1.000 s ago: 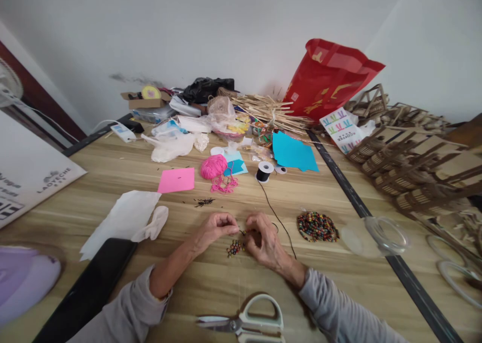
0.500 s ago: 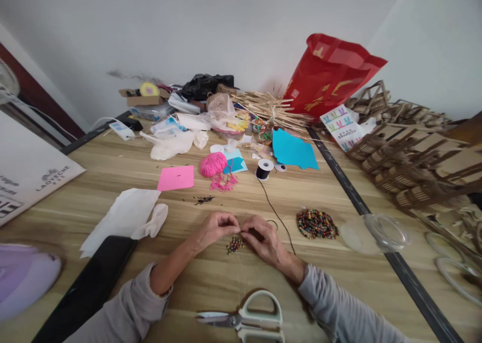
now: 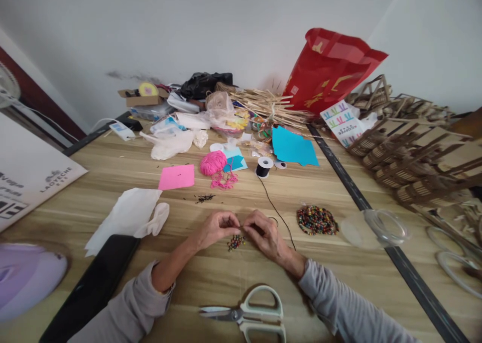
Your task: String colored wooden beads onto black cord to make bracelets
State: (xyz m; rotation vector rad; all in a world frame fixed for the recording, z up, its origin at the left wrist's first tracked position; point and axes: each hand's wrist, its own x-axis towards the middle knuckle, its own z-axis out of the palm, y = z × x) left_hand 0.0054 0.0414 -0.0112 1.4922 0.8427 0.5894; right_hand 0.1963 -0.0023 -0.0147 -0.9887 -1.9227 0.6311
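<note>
My left hand (image 3: 217, 228) and my right hand (image 3: 266, 236) meet at mid-table, thumbs and fingers pinched almost tip to tip. A short stretch of thin black cord (image 3: 241, 226) shows between the fingertips. From a white-flanged spool (image 3: 264, 166) the cord runs forward, past my right wrist, and a loop of it shows behind that hand. A small cluster of multicoloured beads (image 3: 236, 242) lies on the table just under the fingertips. Whether a bead is also in either pinch is too small to tell.
Scissors (image 3: 259, 310) lie at the near edge, blades leftward. A heap of strung beads (image 3: 317, 220) is to the right. Pink yarn (image 3: 213, 163), a pink card (image 3: 176, 177), a black phone-like slab (image 3: 94, 285), woven baskets (image 3: 410, 157) and a red bag (image 3: 331, 72) surround the work area.
My right hand's fingers have shifted slightly, and a bit more cord shows between the two pinches. The view has moved a little; the beads and tools lie as before.
</note>
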